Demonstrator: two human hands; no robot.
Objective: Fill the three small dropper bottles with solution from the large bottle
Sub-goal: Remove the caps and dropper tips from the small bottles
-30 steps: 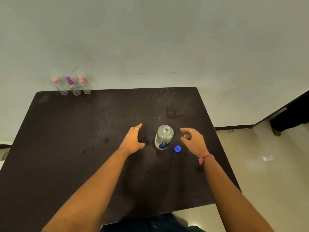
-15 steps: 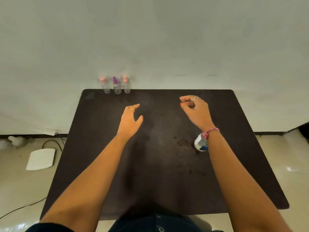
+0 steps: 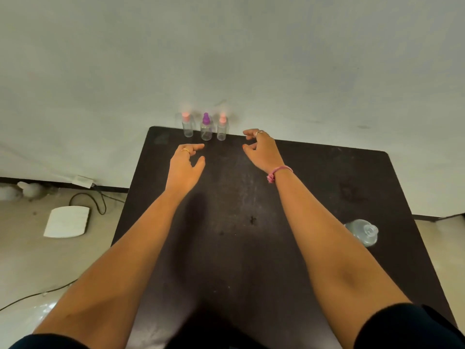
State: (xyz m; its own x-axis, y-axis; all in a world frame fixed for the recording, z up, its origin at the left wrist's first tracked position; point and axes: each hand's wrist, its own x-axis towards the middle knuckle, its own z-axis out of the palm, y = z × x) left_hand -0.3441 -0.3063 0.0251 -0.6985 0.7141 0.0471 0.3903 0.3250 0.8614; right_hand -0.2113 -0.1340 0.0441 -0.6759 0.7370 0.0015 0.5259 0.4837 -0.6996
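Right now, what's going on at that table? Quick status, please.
Left hand and right hand open, empty, near three dropper bottles at far edge. Large bottle uncapped, near right. Nothing between.

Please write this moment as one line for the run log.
left hand: open, empty | right hand: open, empty | three dropper bottles: capped, far table edge | large bottle: uncapped, untouched
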